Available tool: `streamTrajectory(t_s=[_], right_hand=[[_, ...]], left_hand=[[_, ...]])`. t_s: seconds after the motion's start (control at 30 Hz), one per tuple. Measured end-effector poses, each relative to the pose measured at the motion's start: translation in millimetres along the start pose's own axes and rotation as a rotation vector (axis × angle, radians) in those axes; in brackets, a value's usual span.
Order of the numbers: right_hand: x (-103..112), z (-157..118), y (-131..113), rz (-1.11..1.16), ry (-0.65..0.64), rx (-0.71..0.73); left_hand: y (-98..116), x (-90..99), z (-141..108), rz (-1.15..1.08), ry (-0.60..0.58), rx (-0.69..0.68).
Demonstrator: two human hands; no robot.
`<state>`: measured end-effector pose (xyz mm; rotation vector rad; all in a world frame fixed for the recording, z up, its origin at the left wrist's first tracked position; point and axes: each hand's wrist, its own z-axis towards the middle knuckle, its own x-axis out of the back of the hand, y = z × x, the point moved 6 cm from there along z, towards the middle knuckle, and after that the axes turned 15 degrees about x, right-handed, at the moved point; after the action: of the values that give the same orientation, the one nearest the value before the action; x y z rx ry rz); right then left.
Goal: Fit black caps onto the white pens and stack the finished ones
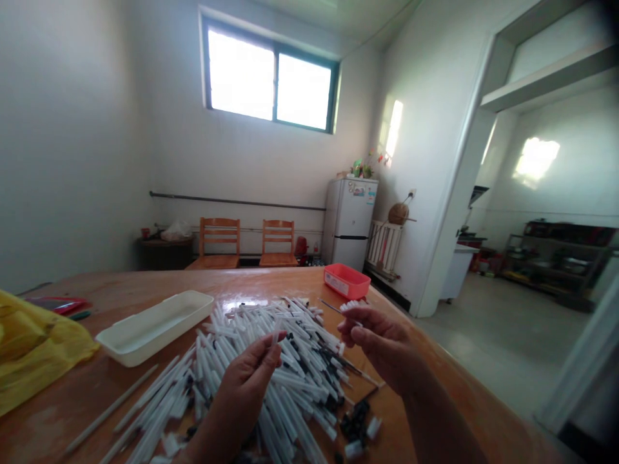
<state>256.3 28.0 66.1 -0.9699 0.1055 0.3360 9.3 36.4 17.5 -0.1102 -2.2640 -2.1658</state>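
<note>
Left hand (247, 380) is narrowly pinching a light, slippery white plastic pen barrel (276, 333) by its end, right hand (382, 345) pinching a thin dark refill (336, 309).

White rm (72, 142), fridge (349, 222), bright window (269, 76)

Place: a plain white-walled room in a home, seemingly a dining room, with a wooden table (120, 287) under the hands.
Ahead of the left hand (246, 380): two wooden chairs (220, 241) stand at the far wall, below a window (268, 74).
Ahead of the right hand (382, 341): a white refrigerator (349, 222) with stickers on its door stands in the corner, a radiator (384, 248) just beside it.
Right of the right hand: a doorway (464, 174) opens onto a further room, where a metal shelf rack (551, 258) holds what look like cooking pots, so probably a kitchen.
</note>
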Motion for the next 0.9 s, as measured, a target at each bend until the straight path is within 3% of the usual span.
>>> streamTrajectory(t_s=[0.13,0.2,0.67,0.9], right_hand=[[16,2,-6,0.047,0.226,0.11],[18,4,-6,0.077,0.28,0.155],[19,6,0,-0.033,0.328,0.152],[14,6,5,-0.065,0.263,0.124]], left_hand=[[-1,-16.9,-5,0.148,-0.183,-0.004],[-2,-24.4,-8,0.219,-0.266,-0.022],[-9,-35.2,-12,0.379,-0.386,-0.092],[-1,-39.0,-15,0.386,-0.406,-0.113]])
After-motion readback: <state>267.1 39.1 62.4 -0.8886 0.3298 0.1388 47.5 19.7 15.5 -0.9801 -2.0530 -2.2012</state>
